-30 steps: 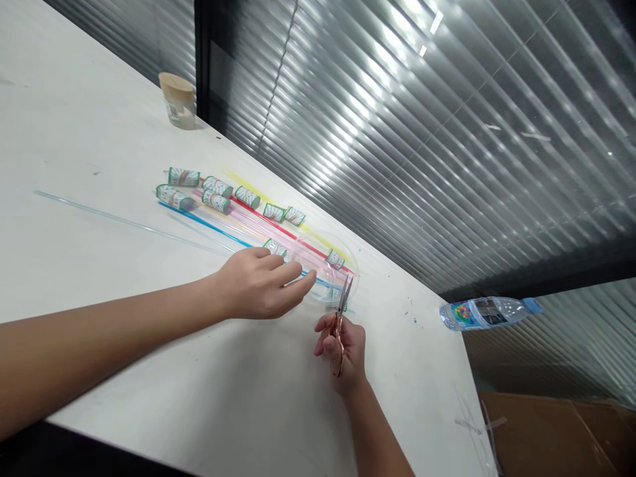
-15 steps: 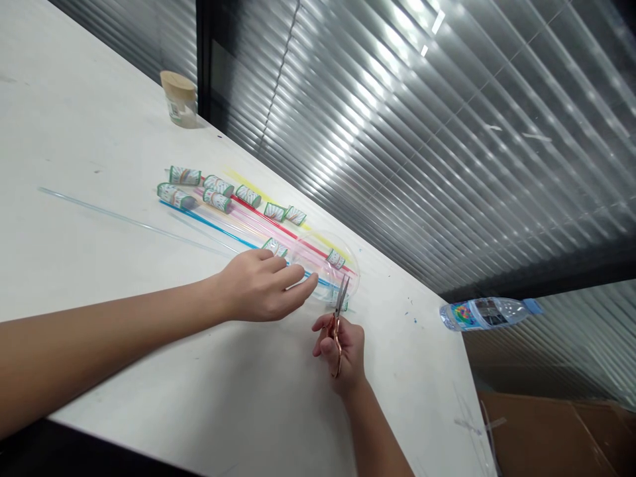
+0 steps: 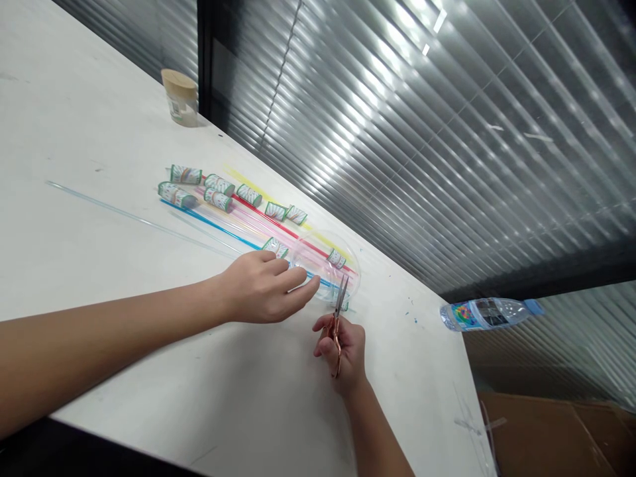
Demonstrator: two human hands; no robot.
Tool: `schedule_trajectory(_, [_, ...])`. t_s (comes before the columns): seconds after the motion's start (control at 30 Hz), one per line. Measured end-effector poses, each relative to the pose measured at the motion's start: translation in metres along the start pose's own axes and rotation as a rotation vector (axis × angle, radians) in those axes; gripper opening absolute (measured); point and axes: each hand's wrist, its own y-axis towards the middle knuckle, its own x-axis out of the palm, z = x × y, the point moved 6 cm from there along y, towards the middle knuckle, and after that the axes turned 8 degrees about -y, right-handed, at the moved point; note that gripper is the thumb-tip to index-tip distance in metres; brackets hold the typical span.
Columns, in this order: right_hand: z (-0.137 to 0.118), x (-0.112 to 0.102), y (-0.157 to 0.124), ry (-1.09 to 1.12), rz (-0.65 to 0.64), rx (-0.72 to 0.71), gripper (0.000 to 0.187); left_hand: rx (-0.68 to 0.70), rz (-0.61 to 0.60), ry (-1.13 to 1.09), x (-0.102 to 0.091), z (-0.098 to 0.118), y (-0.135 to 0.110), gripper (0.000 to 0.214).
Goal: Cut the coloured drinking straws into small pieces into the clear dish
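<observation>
Scissors point(image 3: 340, 301), slightly parted in your right hand point(image 3: 350, 348), face the desk point(image 3: 397, 384)'s far edge; whether your left hand point(image 3: 268, 286) grips the clear straw point(image 3: 102, 205) is unclear. Lining up seems the step; next calls for steadiness.

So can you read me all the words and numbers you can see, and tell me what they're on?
No words or numbers are clear enough to read.
Bottle: a colourful label, too blurred to read.
Jar: a label with dark marks, too small to read.
Patterned rolls: any print is too small to read.
Scissors: no writing that I can see.
</observation>
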Motion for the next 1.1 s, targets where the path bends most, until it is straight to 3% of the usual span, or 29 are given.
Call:
schedule_trajectory(0.13, [0.000,-0.001,0.000,-0.018,0.020,0.014,0.048,-0.005,-0.005,0.008,0.001,0.000,-0.002,0.016])
schedule_trajectory(0.33, [-0.001,-0.001,0.000,-0.028,0.033,0.070,0.042,-0.020,-0.105,0.035,0.004,-0.001,-0.003,0.017])
schedule_trajectory(0.57, [-0.001,-0.001,0.002,-0.051,0.050,0.078,0.039,0.020,-0.025,0.035,-0.004,0.000,0.004,0.017])
schedule_trajectory(1.1, [0.000,-0.003,0.002,-0.068,0.047,0.084,0.044,0.018,-0.003,0.016,-0.007,0.000,0.007,0.022])
